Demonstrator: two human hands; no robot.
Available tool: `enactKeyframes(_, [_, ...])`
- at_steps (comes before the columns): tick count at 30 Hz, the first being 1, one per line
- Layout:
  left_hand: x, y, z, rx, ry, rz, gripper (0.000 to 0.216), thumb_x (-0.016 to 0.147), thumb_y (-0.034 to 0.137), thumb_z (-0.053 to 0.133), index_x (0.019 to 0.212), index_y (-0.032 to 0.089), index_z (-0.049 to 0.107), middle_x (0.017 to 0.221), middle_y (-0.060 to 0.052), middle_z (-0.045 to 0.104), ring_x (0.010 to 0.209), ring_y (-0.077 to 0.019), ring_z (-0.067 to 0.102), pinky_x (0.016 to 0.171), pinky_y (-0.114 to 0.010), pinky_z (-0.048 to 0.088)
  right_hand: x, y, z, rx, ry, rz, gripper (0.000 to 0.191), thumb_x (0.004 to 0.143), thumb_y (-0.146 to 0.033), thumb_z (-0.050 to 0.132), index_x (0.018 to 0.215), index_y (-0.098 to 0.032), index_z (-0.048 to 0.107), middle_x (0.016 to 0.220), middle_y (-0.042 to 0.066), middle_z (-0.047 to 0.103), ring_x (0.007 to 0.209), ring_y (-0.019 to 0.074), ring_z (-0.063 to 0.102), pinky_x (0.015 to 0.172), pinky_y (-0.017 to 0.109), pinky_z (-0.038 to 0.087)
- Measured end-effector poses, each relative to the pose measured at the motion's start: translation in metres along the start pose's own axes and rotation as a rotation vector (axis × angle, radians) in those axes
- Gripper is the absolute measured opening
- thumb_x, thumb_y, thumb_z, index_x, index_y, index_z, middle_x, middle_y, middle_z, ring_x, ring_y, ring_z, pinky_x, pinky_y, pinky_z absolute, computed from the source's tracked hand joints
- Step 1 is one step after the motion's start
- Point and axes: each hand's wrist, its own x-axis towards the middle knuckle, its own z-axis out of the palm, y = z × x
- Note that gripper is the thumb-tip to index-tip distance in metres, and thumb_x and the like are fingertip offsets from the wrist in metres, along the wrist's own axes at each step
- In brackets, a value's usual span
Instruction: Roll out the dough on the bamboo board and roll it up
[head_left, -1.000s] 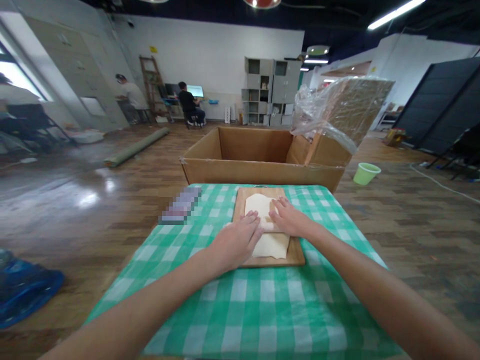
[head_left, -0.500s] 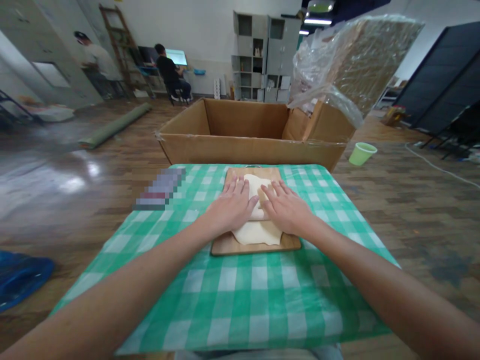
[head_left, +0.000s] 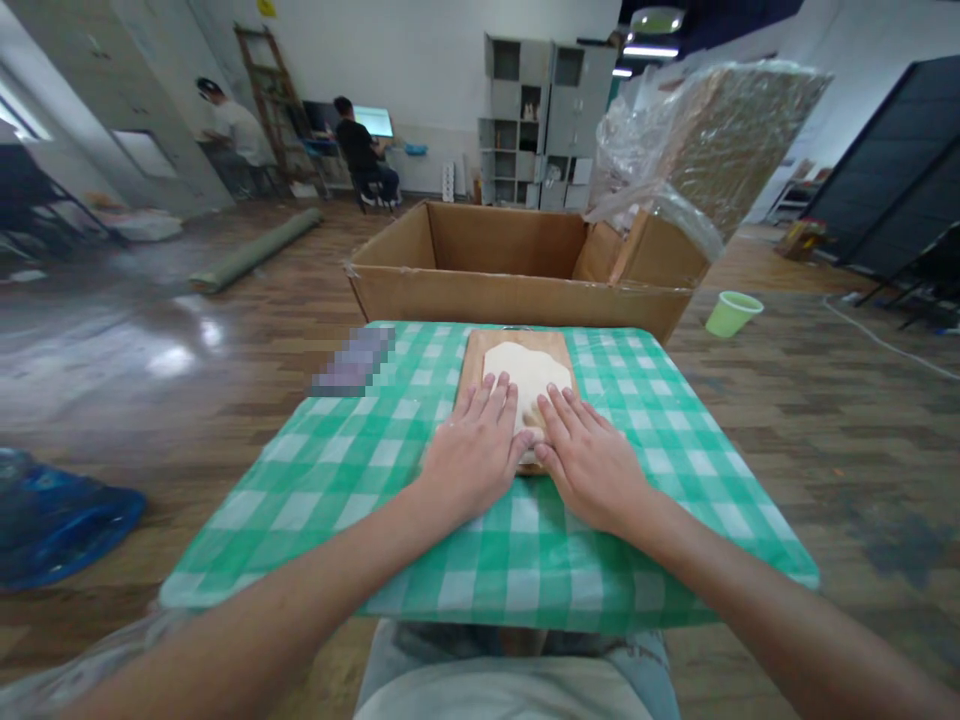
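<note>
A pale sheet of dough (head_left: 527, 371) lies on a wooden cutting board (head_left: 478, 352) in the middle of a table with a green and white checked cloth (head_left: 360, 460). My left hand (head_left: 474, 452) lies flat, palm down, over the near left part of the board, fingers stretched out onto the dough. My right hand (head_left: 589, 458) lies flat beside it on the near right part, fingers spread on the dough. The thumbs nearly meet, and the near edge of the dough is hidden under both hands.
A large open cardboard box (head_left: 517, 268) stands just beyond the table, with a plastic-wrapped bundle (head_left: 705, 140) at its right. A green cup (head_left: 733, 313) and a rolled mat (head_left: 255, 250) lie on the wooden floor. A blue bag (head_left: 52, 520) is at left. Two people are at the far wall.
Both hands have slid back toward me along the board, uncovering the far part of the dough. The dough looks smoother and the view has shifted.
</note>
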Motion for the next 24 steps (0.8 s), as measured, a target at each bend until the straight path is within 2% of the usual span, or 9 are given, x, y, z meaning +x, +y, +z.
enactKeyframes(6, [-0.031,0.015,-0.007,-0.017,0.016,0.02,0.067,0.106,0.043,0.037,0.16,0.003,0.034,0.171,-0.018,0.025,0.161,-0.0312,0.015,0.132,-0.05,0.017,-0.034,-0.011,-0.002,0.027,0.016,-0.052,0.072,0.106,-0.046,0.04,0.167,-0.013,0.022,0.173,0.013,0.016,0.16,0.0311,0.015,0.129,0.055,0.023])
enactKeyframes(10, [-0.033,0.015,-0.007,-0.037,0.012,0.022,0.068,0.106,0.044,0.036,0.16,0.003,0.035,0.17,-0.019,0.027,0.161,-0.031,0.017,0.131,-0.05,0.02,-0.036,-0.011,-0.005,0.039,0.008,-0.054,0.074,0.105,-0.051,0.04,0.168,-0.014,0.022,0.173,0.013,0.018,0.16,0.0308,0.018,0.129,0.054,0.024])
enactKeyframes(14, [-0.004,0.001,0.0,-0.063,-0.042,0.004,0.068,0.108,0.049,0.03,0.157,0.002,0.04,0.166,-0.021,0.035,0.158,-0.0307,0.029,0.128,-0.048,0.027,-0.005,0.008,-0.006,0.064,-0.056,-0.045,0.068,0.109,-0.054,0.023,0.164,-0.015,0.033,0.17,0.012,0.029,0.159,0.0282,0.022,0.129,0.052,0.022])
enactKeyframes(17, [0.033,-0.017,0.009,-0.066,-0.094,-0.018,0.071,0.109,0.051,0.021,0.155,0.001,0.041,0.164,-0.023,0.038,0.156,-0.0316,0.032,0.126,-0.049,0.03,0.033,0.028,-0.003,0.043,-0.106,0.004,0.07,0.11,-0.054,0.01,0.164,-0.016,0.035,0.17,0.011,0.029,0.16,0.0283,0.017,0.129,0.055,0.018])
enactKeyframes(21, [0.072,-0.038,0.02,-0.063,-0.152,-0.062,0.065,0.109,0.047,0.022,0.153,0.005,0.047,0.162,-0.023,0.043,0.154,-0.0356,0.036,0.125,-0.056,0.028,0.074,0.048,0.006,0.028,-0.137,0.056,0.077,0.109,-0.059,0.007,0.163,-0.013,0.037,0.171,0.015,0.026,0.159,0.0324,0.018,0.127,0.058,0.02])
enactKeyframes(24, [0.077,-0.043,0.024,-0.079,-0.164,-0.049,0.065,0.109,0.048,0.021,0.153,0.007,0.047,0.161,-0.022,0.045,0.154,-0.0358,0.037,0.125,-0.057,0.028,0.082,0.053,0.011,0.025,-0.139,0.041,0.077,0.108,-0.06,0.008,0.162,-0.014,0.039,0.17,0.015,0.027,0.159,0.0327,0.018,0.126,0.057,0.021])
